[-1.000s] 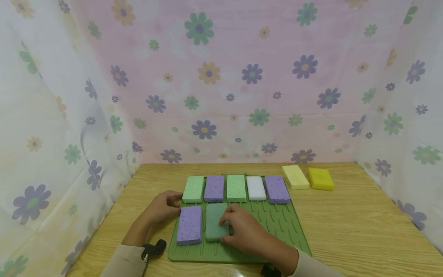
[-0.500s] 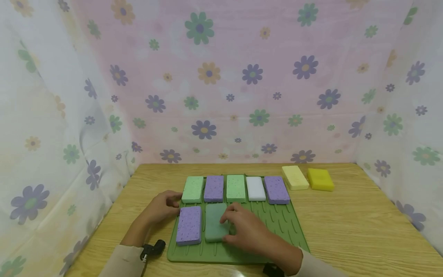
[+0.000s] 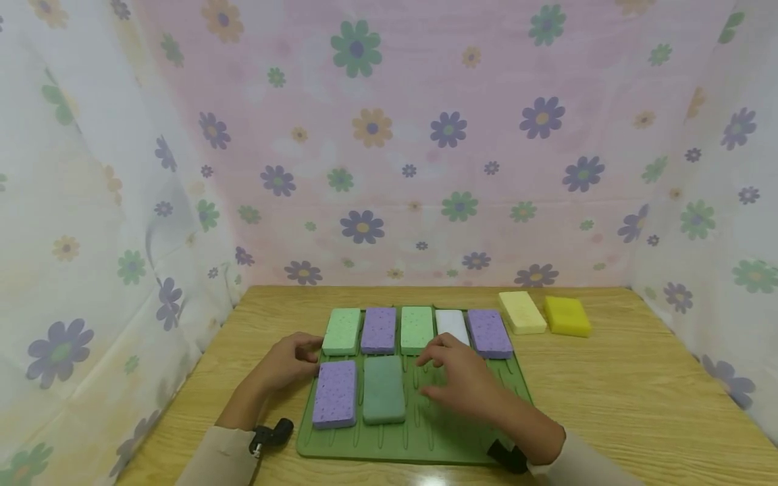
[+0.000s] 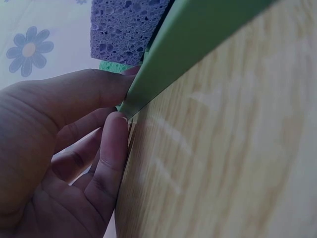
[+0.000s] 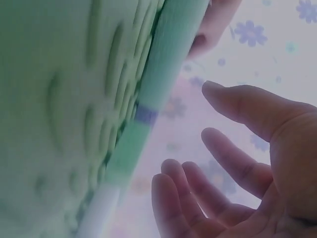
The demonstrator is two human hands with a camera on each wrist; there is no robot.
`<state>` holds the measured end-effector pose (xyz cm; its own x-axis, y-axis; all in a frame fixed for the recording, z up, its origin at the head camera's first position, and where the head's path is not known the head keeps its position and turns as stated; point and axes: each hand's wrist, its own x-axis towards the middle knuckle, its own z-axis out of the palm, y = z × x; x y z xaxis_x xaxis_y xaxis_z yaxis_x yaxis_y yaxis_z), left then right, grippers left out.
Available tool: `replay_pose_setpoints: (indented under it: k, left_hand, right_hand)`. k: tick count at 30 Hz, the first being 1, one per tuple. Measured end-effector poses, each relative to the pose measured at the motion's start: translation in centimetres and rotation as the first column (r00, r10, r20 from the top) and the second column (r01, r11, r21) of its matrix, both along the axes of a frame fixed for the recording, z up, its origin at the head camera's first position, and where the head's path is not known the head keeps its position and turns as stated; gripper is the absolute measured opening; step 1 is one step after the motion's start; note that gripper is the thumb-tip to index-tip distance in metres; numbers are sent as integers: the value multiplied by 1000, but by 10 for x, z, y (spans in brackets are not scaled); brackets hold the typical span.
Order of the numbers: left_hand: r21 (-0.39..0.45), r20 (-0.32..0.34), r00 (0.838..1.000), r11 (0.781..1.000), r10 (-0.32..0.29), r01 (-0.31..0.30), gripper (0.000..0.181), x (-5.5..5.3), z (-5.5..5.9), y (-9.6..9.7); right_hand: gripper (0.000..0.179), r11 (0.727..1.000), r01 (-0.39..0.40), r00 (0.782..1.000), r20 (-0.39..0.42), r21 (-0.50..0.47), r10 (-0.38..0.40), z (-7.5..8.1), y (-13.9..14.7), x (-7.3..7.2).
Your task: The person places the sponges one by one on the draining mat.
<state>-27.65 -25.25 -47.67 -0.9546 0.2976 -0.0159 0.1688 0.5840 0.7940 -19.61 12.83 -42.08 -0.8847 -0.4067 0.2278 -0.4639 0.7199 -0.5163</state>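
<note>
A green ridged silicone mat (image 3: 389,442) lies on the wooden table with two rows of sponges on it. At its left edge my left hand (image 3: 288,364) holds the rim between thumb and fingers, as the left wrist view shows. My right hand (image 3: 462,378) hovers over the mat's right part, fingers loosely bent and apart, holding nothing. Left of it lies a dark green sponge (image 3: 384,390), beside a speckled purple sponge (image 3: 335,395). The back row has a light green sponge (image 3: 342,331), a purple one, another light green one, a partly hidden white sponge (image 3: 451,325) and a purple sponge (image 3: 489,334).
Off the mat, at the back right of the table, lie a pale yellow sponge (image 3: 521,312) and a bright yellow sponge (image 3: 567,316). Flower-printed cloth (image 3: 425,148) encloses the table at the back and both sides.
My right hand has let go of the dark green sponge and moved right, away from it. The sponge stays in place on the mat. My left hand stays at the mat's edge.
</note>
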Motion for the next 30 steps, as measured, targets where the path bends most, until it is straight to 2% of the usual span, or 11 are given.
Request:
replay_pose_setpoints:
  k: [5, 12, 18, 25, 30]
  left_hand:
    - [6, -4, 1000, 1000, -6, 6, 55, 0, 0, 1]
    - [11, 0, 1000, 1000, -23, 23, 55, 2, 2, -1]
    - [-5, -1, 1000, 1000, -20, 20, 55, 1, -1, -2]
    - [-5, 17, 1000, 1000, 1, -1, 54, -2, -3, 0]
    - [-2, 9, 1000, 1000, -8, 8, 55, -1, -2, -2]
  right_hand:
    - [30, 997, 73, 997, -17, -12, -73, 5, 23, -13]
    - [28, 991, 95, 992, -76, -96, -102, 7, 62, -34]
    - [28, 987, 112, 986, -109, -113, -124, 1, 86, -47]
    - [31, 966, 237, 963, -106, -103, -247, -1, 123, -64]
    - [38, 944, 320, 943, -64, -82, -326, 2, 151, -68]
